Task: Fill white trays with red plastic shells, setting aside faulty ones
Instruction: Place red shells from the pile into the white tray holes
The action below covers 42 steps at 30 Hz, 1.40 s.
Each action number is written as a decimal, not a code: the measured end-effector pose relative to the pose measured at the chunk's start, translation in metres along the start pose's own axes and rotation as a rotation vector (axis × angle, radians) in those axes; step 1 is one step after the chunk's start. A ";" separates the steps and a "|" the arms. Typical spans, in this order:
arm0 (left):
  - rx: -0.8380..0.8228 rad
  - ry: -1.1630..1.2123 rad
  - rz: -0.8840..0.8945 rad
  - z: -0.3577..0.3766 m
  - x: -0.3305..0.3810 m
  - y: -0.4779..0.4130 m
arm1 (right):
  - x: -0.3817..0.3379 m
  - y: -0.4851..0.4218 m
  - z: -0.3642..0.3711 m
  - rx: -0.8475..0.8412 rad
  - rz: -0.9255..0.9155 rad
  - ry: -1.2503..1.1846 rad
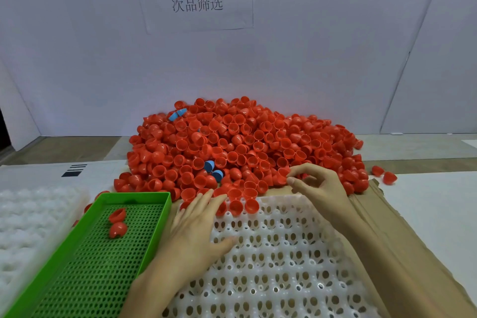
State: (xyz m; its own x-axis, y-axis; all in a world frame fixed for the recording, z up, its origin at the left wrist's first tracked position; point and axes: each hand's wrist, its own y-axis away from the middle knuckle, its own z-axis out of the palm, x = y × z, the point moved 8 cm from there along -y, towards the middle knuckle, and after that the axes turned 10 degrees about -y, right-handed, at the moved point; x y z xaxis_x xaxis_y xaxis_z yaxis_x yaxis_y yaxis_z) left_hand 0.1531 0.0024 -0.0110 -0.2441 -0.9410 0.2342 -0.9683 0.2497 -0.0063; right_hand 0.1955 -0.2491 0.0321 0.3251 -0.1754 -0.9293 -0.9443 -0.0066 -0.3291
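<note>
fingertips of the right hand (316,186) sit loosely curled against a red shell (281,176) just to their left, grip uncertain; left hand (196,230) lies flat, fingers straight, on the white tray (284,255).

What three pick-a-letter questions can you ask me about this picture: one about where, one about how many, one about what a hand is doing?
1. Where is the green tray? A under the white tray; B left of the white tray; C right of the white tray.
2. How many red shells lie in the green tray? A none; B six; C two.
3. What is the left hand doing? A resting flat on the white tray; B making a fist; C holding a spoon.
Answers: 1 B, its side wall runs along the white tray's left edge. 2 C, two sit near its far end. 3 A, its straight fingers spread over the tray.
</note>
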 end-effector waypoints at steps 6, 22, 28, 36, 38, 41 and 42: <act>0.127 0.213 0.089 -0.037 0.036 -0.015 | 0.000 0.016 0.010 0.029 -0.043 -0.099; 0.073 0.732 0.149 -0.017 0.089 -0.052 | -0.022 0.030 0.009 0.067 -0.299 0.026; 0.179 0.830 0.113 -0.015 0.084 -0.047 | -0.024 0.031 0.011 0.073 -0.277 0.022; 0.230 0.967 0.071 -0.025 0.071 -0.051 | -0.018 0.031 -0.005 0.219 -0.238 0.030; 0.172 1.085 0.044 -0.021 0.068 -0.052 | -0.014 0.030 -0.005 0.223 -0.223 0.041; 0.110 1.156 -0.007 -0.014 0.063 -0.052 | -0.011 0.030 -0.007 0.226 -0.206 0.033; 0.113 1.129 -0.019 -0.014 0.061 -0.052 | -0.010 0.030 -0.007 0.229 -0.202 0.027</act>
State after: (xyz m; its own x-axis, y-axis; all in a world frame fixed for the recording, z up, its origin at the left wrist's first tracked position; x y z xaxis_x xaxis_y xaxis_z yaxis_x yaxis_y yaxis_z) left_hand 0.1895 -0.0644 0.0174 -0.0981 -0.1858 0.9777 -0.9845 0.1615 -0.0681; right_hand 0.1637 -0.2549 0.0327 0.5006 -0.2189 -0.8375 -0.8234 0.1780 -0.5387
